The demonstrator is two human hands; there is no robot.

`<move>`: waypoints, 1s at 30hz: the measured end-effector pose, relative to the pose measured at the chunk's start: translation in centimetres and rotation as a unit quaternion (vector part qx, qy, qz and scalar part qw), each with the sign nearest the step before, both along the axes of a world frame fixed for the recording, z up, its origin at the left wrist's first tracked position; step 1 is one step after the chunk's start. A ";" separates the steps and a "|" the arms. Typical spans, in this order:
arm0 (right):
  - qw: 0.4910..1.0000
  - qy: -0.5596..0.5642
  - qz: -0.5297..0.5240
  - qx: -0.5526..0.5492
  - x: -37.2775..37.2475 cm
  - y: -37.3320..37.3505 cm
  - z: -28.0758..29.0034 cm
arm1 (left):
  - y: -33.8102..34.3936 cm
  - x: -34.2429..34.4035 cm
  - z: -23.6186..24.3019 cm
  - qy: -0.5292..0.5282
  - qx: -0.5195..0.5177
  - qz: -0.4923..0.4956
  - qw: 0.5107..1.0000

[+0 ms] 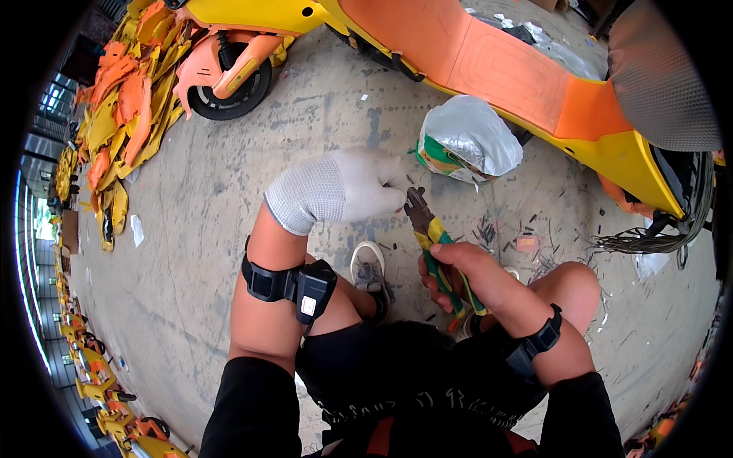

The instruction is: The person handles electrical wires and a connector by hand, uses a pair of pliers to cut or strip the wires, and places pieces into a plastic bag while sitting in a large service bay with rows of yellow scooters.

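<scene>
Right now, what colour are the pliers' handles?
The pliers' handles are green and yellow, showing best in the head view.

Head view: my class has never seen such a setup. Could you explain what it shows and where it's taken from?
There is no robot, only a person's hands. A wide fisheye camera on the head looks down, so straight edges bend near the rim. The right hand is bare and holds pliers with green-and-yellow handles. The left hand wears a pale glove, its fingertips near the pliers' tip; whether it pinches anything is unclear. On the floor lie small dark scraps, and a bag sits near a yellow-and-orange scooter. Panels are piled at upper left.
</scene>
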State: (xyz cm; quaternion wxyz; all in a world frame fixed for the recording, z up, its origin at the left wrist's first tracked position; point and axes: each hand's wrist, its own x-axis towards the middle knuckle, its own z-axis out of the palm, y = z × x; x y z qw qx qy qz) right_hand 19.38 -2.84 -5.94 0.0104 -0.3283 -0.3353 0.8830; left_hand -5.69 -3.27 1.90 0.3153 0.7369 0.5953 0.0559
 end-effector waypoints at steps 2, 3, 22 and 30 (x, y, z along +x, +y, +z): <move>0.999 0.011 -0.012 -0.038 0.1 -0.1 -0.3 | 0.0 0.1 0.0 0.014 -0.013 0.023 1.000; 0.998 0.017 -0.018 -0.057 0.1 -0.2 -0.4 | 0.0 0.2 0.1 0.021 -0.019 0.034 0.999; 0.997 0.005 -0.047 0.063 0.4 0.6 -1.0 | 2.0 3.2 -0.7 -0.028 -0.040 0.134 0.990; 0.994 -0.043 -0.100 0.003 -0.5 0.3 0.0 | 2.8 3.9 -1.6 -0.032 0.004 0.144 0.989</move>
